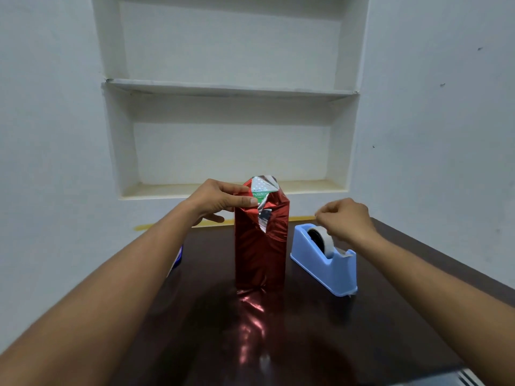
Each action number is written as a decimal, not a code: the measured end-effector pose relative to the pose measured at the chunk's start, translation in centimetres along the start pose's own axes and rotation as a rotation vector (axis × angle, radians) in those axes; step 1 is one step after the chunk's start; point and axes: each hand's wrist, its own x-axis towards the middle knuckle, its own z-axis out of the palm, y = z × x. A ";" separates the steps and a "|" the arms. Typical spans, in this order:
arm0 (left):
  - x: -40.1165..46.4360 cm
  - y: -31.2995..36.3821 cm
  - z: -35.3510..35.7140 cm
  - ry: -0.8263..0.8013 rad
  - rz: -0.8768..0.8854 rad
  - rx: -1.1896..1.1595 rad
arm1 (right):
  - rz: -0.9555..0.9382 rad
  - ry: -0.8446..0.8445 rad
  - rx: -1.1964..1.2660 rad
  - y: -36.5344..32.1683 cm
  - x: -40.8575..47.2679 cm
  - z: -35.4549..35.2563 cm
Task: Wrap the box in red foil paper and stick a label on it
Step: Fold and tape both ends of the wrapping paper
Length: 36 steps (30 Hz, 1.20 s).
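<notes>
Box [260,246] upright at the middle of a dark table [390,316], sheathed in red foil paper [250,263] down all visible sides. Top end not closed: silver underside of the foil and a patch of green print showing between loose flaps at twelve o'clock. Excess foil crumpled flat on the table under the base at six o'clock, mirrored in the glossy surface.

Left hand [220,200] at ten o'clock of the box top, thumb and fingers pinching a folded flap down against the upper left edge. Right hand [345,218] at two o'clock, apart from the box, fingers curled and fingertips drawn together as if nipping a bit of tape; too small to tell whether any tape is actually held. Just below that hand, a blue tape dispenser [324,259] at three o'clock, near the box but not touching.

Probably light and easy to tip, being tall and narrow. Foil likely slick, springy, quick to crease or tear at the corners, so flaps want pressing flat until taped. Best grasped across the rigid upper edges, not by the loose foil.

No label in sight. Blue-and-white object [178,259] at nine o'clock, mostly hidden by the left forearm. Recessed wall shelves [231,89] behind.
</notes>
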 end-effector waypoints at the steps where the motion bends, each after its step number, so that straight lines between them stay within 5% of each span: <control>1: 0.0 -0.1 0.0 0.001 0.002 -0.003 | 0.039 -0.016 -0.155 1.2 0.2 -0.2; 4: 0.0 -0.3 0.2 0.000 0.012 -0.014 | 0.195 -0.109 -0.404 4.1 0.5 -0.7; 10: 0.1 -0.6 0.2 0.012 0.009 -0.041 | 0.532 -0.329 0.034 5.5 1.3 -1.4; 15: 0.2 -0.6 0.2 0.009 0.012 -0.045 | 0.624 -0.420 0.355 5.8 2.7 -2.0; 25: 0.2 -0.9 0.2 0.019 0.010 -0.067 | 0.571 -0.219 0.736 8.6 -0.8 -1.2; 32: 0.1 -0.9 0.2 0.020 0.004 -0.072 | 0.567 -0.143 0.733 10.7 -1.3 -0.4; 36: 0.0 -0.8 0.3 0.013 0.005 -0.072 | 0.508 -0.090 0.510 10.6 -0.5 -0.3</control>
